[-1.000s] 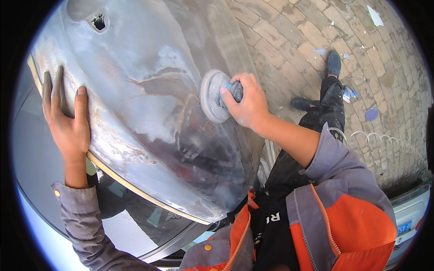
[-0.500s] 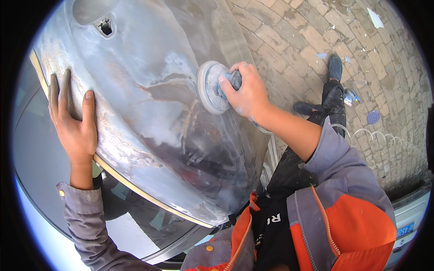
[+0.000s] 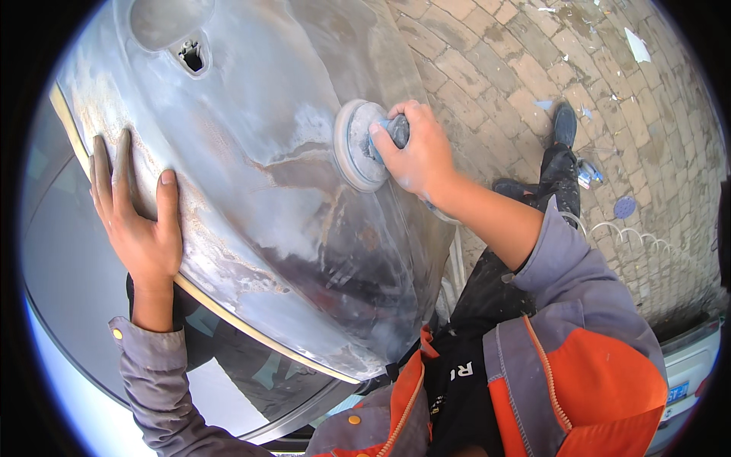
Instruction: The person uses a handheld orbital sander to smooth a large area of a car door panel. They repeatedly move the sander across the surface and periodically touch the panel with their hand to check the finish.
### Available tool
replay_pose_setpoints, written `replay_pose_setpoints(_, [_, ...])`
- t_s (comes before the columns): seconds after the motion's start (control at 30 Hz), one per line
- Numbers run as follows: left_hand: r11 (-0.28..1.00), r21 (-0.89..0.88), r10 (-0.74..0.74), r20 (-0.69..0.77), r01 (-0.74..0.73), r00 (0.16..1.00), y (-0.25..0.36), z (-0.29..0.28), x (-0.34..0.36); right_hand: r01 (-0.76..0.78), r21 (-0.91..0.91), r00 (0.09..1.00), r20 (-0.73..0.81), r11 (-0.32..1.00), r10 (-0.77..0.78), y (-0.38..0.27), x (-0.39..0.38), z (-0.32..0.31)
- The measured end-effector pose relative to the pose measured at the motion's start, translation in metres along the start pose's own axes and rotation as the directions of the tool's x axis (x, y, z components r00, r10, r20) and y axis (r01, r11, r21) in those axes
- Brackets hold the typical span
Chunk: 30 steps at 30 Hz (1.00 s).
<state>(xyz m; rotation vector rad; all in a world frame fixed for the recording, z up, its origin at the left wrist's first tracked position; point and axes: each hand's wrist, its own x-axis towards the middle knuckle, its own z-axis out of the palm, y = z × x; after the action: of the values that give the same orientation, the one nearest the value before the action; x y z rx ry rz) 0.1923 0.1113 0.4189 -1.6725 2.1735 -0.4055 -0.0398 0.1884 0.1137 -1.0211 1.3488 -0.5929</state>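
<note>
A scuffed car body panel (image 3: 304, 160), grey with rusty and dark patches, fills the middle of the view. My right hand (image 3: 419, 152) grips the handle of a round orbital sander (image 3: 362, 145), whose disc lies against the panel's right side, tilted with the curve. Resting flat on the panel's left edge, my left hand (image 3: 145, 228) has its fingers spread and holds nothing. A yellowish tape strip (image 3: 251, 333) runs along that edge, beside dark window glass (image 3: 68, 221). The face of the sander's disc is hidden against the metal.
Brick paving (image 3: 487, 84) lies to the right, with paper scraps (image 3: 636, 46), a round perforated disc (image 3: 625, 206) and a coiled white hose (image 3: 624, 228). My dark shoe (image 3: 564, 126) stands there. A white vehicle (image 3: 693, 381) is at lower right. The panel has a round recess (image 3: 171, 19).
My left hand has slid a little right and down along the panel's edge. The sander and right hand have barely shifted. The view has moved slightly.
</note>
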Motion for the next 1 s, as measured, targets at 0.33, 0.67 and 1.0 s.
replay_pose_setpoints(0.33, [1.0, -0.013, -0.016, 0.044, 0.017, 0.999, 0.002, -0.004, 0.004, -0.101, 0.078, 0.995, 0.018, 0.992, 0.099, -0.014, 0.042, 0.001])
replay_pose_setpoints(0.67, [0.991, -0.037, -0.119, 0.146, 0.126, 0.982, 0.003, -0.011, 0.005, 0.337, -0.045, 0.942, 0.016, 0.94, -0.336, -0.099, 0.036, -0.006])
replay_pose_setpoints(1.0, [0.968, -0.103, -0.211, 0.154, 0.228, 0.965, 0.001, -0.011, 0.002, 0.636, -0.119, 0.771, 0.092, 0.762, -0.63, -0.149, 0.04, -0.006])
